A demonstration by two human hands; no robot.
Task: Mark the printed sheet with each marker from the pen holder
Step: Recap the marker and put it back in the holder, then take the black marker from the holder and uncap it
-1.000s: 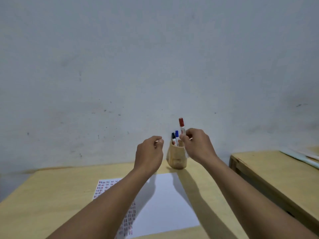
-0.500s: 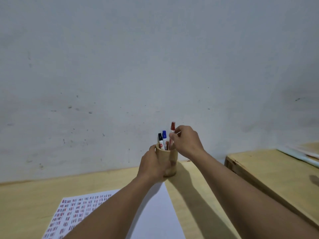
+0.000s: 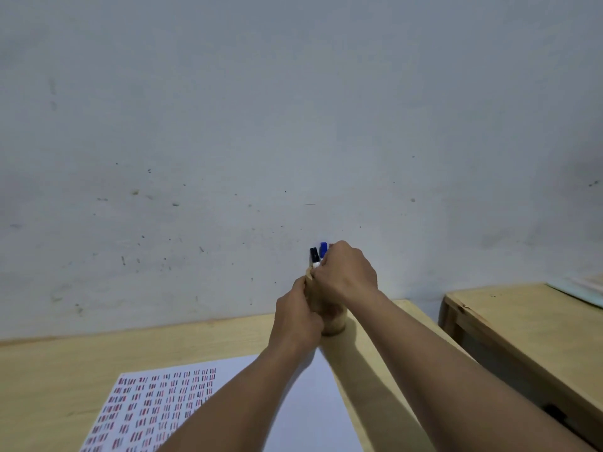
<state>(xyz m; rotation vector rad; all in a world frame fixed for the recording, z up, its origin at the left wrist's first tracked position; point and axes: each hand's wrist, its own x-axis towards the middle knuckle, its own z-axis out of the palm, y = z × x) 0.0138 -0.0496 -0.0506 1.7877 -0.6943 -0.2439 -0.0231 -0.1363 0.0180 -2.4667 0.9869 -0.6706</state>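
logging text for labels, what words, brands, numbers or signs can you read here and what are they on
No text can be read.
White printed sheet: rows of small red and dark dashes, too small and blurred to read as characters.
Black-capped marker and blue-capped marker in the round wooden pen holder: barrels mostly hidden, no label legible.
Pale wooden table and grey wall: no writing.

A pale grey wall (image 3: 293,125) is filling most of the view, showing small dark specks and scuffs. A light wooden table (image 3: 65,370) is sitting against it, and a second wooden table (image 3: 522,321) is standing just beside, on the right.
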